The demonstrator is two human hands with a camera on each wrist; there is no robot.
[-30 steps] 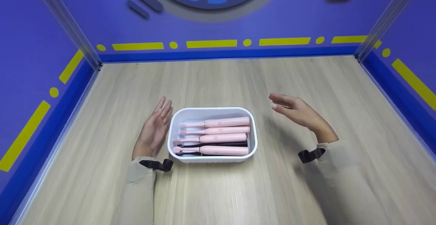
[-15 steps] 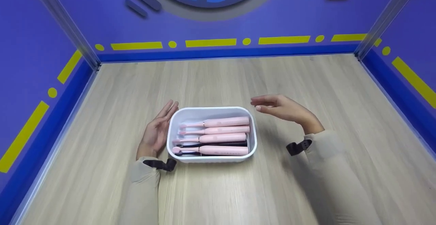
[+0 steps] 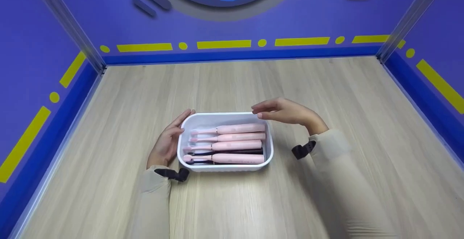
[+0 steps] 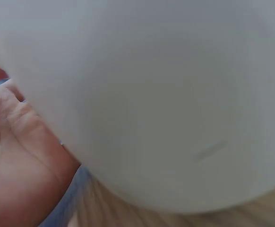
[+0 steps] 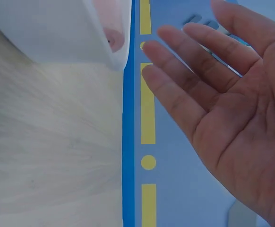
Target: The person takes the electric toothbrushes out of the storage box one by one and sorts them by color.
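Observation:
A white plastic bin (image 3: 224, 168) sits on the table in the head view. Several pink electric toothbrushes (image 3: 238, 158) lie in it side by side, heads to the left, with black toothbrushes (image 3: 239, 152) partly hidden among them. Along the bin's left wall stands my left hand (image 3: 165, 145), fingers extended towards the far corner and thumb at the rim. The bin's pale outer wall (image 4: 166, 104) fills most of the left wrist view. Over the far right corner of the bin hovers my right hand (image 3: 288, 112); the right wrist view shows its fingers spread and holding nothing.
The wood-patterned table (image 3: 224, 202) carries the bin near its middle. Blue panels (image 3: 232, 25) with yellow markings enclose it at the back and both sides, joined by metal corner posts (image 3: 70, 21).
My right hand has moved left, from beside the bin to over its far right corner. My left hand has closed in on the bin's left side. The bin has stayed put.

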